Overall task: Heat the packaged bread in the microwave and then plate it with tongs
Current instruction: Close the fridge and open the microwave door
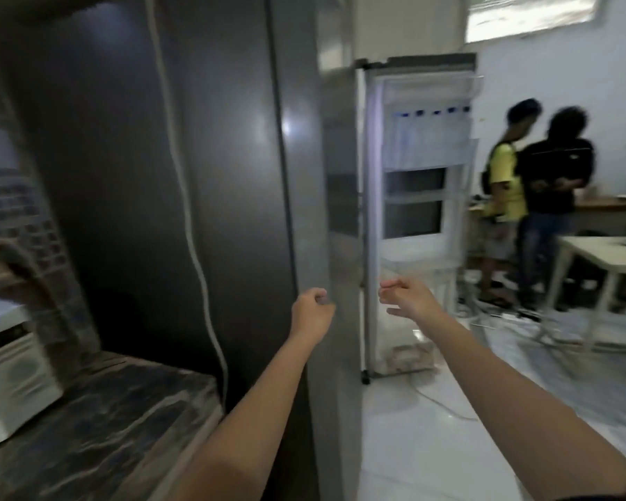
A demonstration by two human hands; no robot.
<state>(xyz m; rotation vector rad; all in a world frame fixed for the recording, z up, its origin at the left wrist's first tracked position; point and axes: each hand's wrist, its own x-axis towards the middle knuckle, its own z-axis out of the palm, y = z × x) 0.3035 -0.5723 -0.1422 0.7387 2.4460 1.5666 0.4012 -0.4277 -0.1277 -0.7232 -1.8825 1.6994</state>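
Fetch step, we judged: fridge door (423,197) stood open; left grip (313,312) curled, empty; right grip (409,301) loosely spread. Next: reach inside for bread.

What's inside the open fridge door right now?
A row of blue-capped bottles stands in the upper shelf of the fridge door. The bottom bin holds something pale, too blurred to identify. The fridge's main compartment is hidden behind its dark side wall.

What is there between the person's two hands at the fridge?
Head view: the upright grey metal fridge panel stands between the left hand and the right hand.
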